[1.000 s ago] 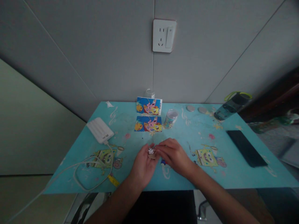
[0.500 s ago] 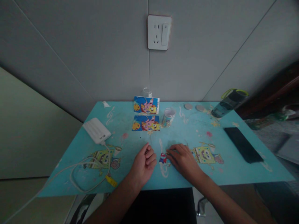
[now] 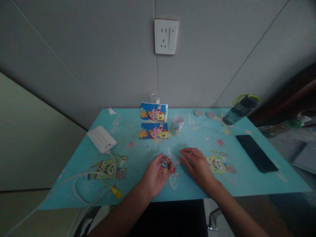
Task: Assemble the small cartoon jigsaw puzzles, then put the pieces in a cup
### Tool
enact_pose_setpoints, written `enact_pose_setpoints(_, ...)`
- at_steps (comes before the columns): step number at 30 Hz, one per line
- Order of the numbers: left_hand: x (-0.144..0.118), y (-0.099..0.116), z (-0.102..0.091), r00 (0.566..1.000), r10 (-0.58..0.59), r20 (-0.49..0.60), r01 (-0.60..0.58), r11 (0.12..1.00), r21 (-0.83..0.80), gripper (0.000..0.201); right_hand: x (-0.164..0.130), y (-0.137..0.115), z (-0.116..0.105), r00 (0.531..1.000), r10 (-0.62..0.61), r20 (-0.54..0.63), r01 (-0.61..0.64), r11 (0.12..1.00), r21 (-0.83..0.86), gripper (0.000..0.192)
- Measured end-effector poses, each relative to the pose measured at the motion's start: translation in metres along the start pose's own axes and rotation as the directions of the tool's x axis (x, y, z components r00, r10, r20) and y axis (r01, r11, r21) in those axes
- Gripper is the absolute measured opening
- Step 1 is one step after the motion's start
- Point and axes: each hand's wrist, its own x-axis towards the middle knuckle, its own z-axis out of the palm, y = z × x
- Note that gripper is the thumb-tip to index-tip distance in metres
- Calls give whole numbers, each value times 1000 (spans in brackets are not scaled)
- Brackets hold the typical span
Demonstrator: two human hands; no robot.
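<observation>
The left hand cupped small, colourful cardboard puzzle pieces, likely light, thin and bendable; the right hand lay open on the turquoise cartoon-printed table.

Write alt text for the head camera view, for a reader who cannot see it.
A person's left hand cups a few small puzzle pieces over a turquoise cartoon-printed table, with the right hand resting flat beside it. Behind them lie two cartoon picture cards and a small tin; a white power bank sits left, a black phone right.
</observation>
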Motion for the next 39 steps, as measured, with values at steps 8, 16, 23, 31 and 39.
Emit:
enact_pose_setpoints(8, 4, 9, -11, 978, -50, 203, 58, 998, -31, 31, -14, 8, 6, 989, 40, 141, -12, 980, -198, 22)
enact_pose_setpoints(16, 3, 9, -8, 979, -35, 202, 43, 998, -34, 24, -10, 18, 9, 989, 76, 129, -73, 997, -25, 8)
enact_pose_setpoints(23, 2, 10, -3, 992, -37, 122, 45, 997, -60, 36, -13, 34, -2, 988, 130, 84, -129, 991, -24, 11)
enact_pose_setpoints(31, 6, 7, -1, 995, -1, 101, 13, 993, -119, 47, -19, 32, -3, 976, 177, 125, -168, 983, -80, 13)
enact_pose_setpoints(39, 11, 8, 4, 998, 65, 16, -62, 986, -153, 22, -20, 25, -5, 966, 150, 210, -153, 988, -2, 4)
